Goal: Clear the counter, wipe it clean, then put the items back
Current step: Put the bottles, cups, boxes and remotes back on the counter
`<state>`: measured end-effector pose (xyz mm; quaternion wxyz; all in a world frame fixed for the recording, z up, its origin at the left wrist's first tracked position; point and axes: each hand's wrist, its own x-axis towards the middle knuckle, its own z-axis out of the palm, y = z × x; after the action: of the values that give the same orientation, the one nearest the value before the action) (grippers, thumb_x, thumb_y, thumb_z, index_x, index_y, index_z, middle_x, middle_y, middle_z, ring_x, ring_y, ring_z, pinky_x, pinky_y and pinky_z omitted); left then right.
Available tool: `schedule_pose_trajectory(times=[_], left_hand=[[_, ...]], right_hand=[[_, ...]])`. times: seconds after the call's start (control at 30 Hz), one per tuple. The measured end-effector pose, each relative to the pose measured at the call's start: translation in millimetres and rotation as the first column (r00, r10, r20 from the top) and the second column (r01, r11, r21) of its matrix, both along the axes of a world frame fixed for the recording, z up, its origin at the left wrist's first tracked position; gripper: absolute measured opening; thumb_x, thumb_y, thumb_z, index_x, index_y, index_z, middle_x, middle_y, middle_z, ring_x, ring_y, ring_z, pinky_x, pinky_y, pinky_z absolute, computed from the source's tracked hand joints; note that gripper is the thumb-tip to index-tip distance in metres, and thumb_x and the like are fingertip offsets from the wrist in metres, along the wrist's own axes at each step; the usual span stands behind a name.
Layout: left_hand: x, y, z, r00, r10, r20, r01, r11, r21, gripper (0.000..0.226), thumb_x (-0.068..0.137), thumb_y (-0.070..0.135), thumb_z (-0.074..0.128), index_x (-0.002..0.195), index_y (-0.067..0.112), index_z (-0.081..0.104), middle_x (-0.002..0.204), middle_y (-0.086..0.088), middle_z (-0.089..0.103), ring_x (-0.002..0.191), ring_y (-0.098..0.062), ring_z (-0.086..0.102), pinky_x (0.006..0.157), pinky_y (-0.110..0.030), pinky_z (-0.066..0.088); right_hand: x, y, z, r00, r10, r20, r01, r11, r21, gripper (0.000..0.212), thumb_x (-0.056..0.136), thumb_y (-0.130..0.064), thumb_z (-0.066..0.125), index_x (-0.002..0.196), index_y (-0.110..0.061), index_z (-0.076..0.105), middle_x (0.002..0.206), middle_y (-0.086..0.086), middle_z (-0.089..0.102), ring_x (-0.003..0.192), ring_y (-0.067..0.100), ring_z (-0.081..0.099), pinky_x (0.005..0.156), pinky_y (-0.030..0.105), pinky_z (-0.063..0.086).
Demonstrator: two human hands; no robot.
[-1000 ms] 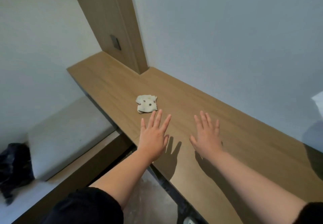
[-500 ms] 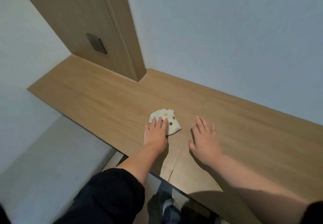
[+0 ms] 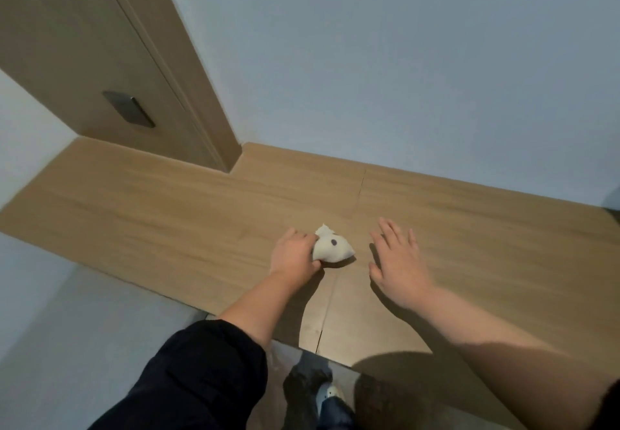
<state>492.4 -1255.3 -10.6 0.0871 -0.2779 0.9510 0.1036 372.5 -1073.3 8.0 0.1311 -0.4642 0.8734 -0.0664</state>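
— Where's the cloth [image 3: 332,248]?
— Head view, just left of frame centre: white with a dark dot, bunched up, on or barely off the wooden counter [image 3: 161,214]
— Who has it?
— The left hand [image 3: 292,256]; its fingers are curled round the cloth's left end
— And the right hand [image 3: 399,261]?
— Just right of the cloth, not touching it, palm down over the counter, fingers straight and spread, holding nothing

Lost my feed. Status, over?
Left hand grips cloth on counter. Right hand open beside it. Nothing blocking the cloth.
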Motion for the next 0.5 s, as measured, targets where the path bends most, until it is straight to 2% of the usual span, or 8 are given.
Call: schedule_pose_trajectory(times=[0.07, 0.17, 0.27, 0.37, 0.5], left_hand=[[-14, 24, 8, 0.993, -0.11, -0.038, 0.11, 0.994, -0.004, 0.046, 0.083, 0.03, 0.063, 0.128, 0.02, 0.055, 0.117, -0.002, 0.059, 0.113, -0.024, 0.045, 0.093, -0.031, 0.038], [-38, 79, 22, 0.973, -0.186, -0.136, 0.203, 0.972, 0.121, 0.047, 0.083, 0.018, 0.063, 0.13, 0.016, 0.055, 0.118, -0.008, 0.055, 0.114, -0.027, 0.047, 0.09, -0.035, 0.04], [-65, 153, 36, 0.927, -0.312, -0.21, 0.343, 0.93, 0.13, 0.047, 0.081, 0.011, 0.064, 0.128, 0.013, 0.058, 0.113, -0.012, 0.055, 0.102, -0.032, 0.054, 0.076, -0.036, 0.041], [-95, 244, 43, 0.863, -0.416, -0.288, 0.456, 0.886, 0.085, 0.043, 0.075, 0.005, 0.064, 0.119, 0.006, 0.064, 0.098, -0.016, 0.058, 0.085, -0.037, 0.057, 0.065, -0.039, 0.044], [-137, 377, 46, 0.783, -0.489, -0.384, 0.544, 0.838, 0.039, 0.041, 0.074, 0.003, 0.067, 0.115, 0.006, 0.065, 0.092, -0.016, 0.059, 0.077, -0.035, 0.057, 0.06, -0.04, 0.046]], right_hand=[[-7, 22, 6, 0.983, -0.047, 0.18, 0.062, 0.995, -0.078, 0.067, 0.095, -0.03, 0.049, 0.153, -0.017, 0.018, 0.161, 0.004, 0.007, 0.148, 0.022, 0.004, 0.119, 0.038, 0.003], [-22, 70, 19, 0.877, -0.131, 0.462, 0.229, 0.96, -0.162, 0.071, 0.09, -0.024, 0.062, 0.15, -0.016, 0.026, 0.156, 0.005, 0.027, 0.144, 0.021, 0.02, 0.117, 0.032, 0.015], [-44, 136, 35, 0.824, -0.182, 0.536, 0.31, 0.938, -0.157, 0.071, 0.085, -0.021, 0.068, 0.147, -0.017, 0.033, 0.148, 0.005, 0.036, 0.138, 0.021, 0.031, 0.113, 0.03, 0.023], [-70, 222, 43, 0.778, -0.206, 0.593, 0.347, 0.928, -0.134, 0.069, 0.081, -0.017, 0.073, 0.142, -0.016, 0.042, 0.14, 0.006, 0.047, 0.127, 0.019, 0.045, 0.106, 0.026, 0.032], [-102, 354, 40, 0.768, -0.24, 0.594, 0.394, 0.908, -0.143, 0.06, 0.075, -0.017, 0.078, 0.13, -0.018, 0.054, 0.124, 0.002, 0.06, 0.113, 0.018, 0.057, 0.098, 0.031, 0.045]])
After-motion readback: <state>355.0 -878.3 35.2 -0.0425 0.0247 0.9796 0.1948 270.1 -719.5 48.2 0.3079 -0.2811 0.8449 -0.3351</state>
